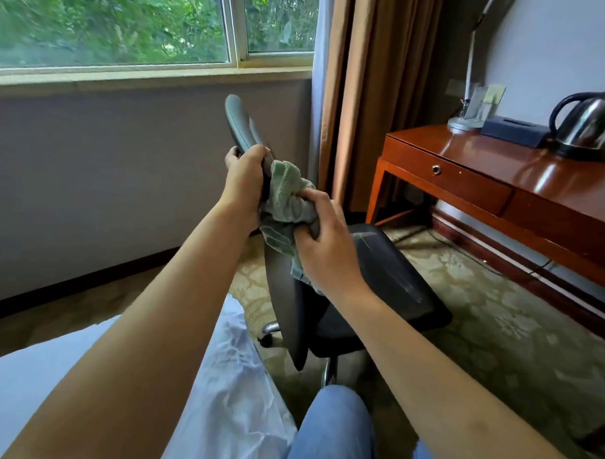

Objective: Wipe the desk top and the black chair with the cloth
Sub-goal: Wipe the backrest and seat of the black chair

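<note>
cloth: bunched in right hand | left hand grips black chair backrest | chair base mostly hidden

From my remote seat I count two hands, the left hand and the right hand, one green cloth, one black chair, one wooden bench with two drawer pulls showing, one kettle, one dark tissue box, one lamp base, one brown curtain and one window
</note>
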Available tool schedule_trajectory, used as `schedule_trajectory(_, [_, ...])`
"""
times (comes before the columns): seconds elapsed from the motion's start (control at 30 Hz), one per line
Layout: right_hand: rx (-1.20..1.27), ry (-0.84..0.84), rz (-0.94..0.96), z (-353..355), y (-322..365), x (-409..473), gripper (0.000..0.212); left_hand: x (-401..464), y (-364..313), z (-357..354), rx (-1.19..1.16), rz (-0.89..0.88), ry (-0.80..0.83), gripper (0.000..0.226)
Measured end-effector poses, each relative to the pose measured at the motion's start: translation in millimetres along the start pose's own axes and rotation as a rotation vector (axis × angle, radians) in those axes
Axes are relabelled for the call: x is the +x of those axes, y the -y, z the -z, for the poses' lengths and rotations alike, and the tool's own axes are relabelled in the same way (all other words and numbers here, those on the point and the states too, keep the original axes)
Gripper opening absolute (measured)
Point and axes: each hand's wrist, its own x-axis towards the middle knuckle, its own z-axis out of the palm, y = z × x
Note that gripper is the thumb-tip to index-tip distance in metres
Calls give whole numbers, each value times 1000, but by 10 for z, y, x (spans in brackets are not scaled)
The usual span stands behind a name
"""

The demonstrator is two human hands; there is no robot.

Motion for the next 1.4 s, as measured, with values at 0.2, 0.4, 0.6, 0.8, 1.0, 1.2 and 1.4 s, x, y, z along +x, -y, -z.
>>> schedule_trajectory(0.2, [-90, 62, -155, -217, -632, -179, 43, 206, 54, 208, 40, -20, 35, 57])
schedule_trajectory(0.4, [-226, 154, -274, -180, -703, -158, 42, 366, 43, 295, 98, -71, 32, 55])
schedule_trajectory(0.6, [-89, 35, 10, -432, -189, 232, 47, 427, 144, 373, 220, -156, -22, 88])
schedule_trajectory(0.8, [-201, 82, -67, -592, -945, -145, 44, 164, 778, 557, 360, -229, -10, 88])
schedule_trajectory(1.0, [-270, 298, -409, -827, -1663, -614, 33, 184, 1511, 868, 342, -123, 28, 56])
schedule_trajectory(1.2, [-131, 32, -139, -963, -1240, -261, 37, 393, 1623, 995, 204, -138, 61, 36])
schedule_trajectory(1.4, [-217, -67, 97, -1328, -1540, -63, 46, 654, 1785, 1060, 189, -114, 57, 46])
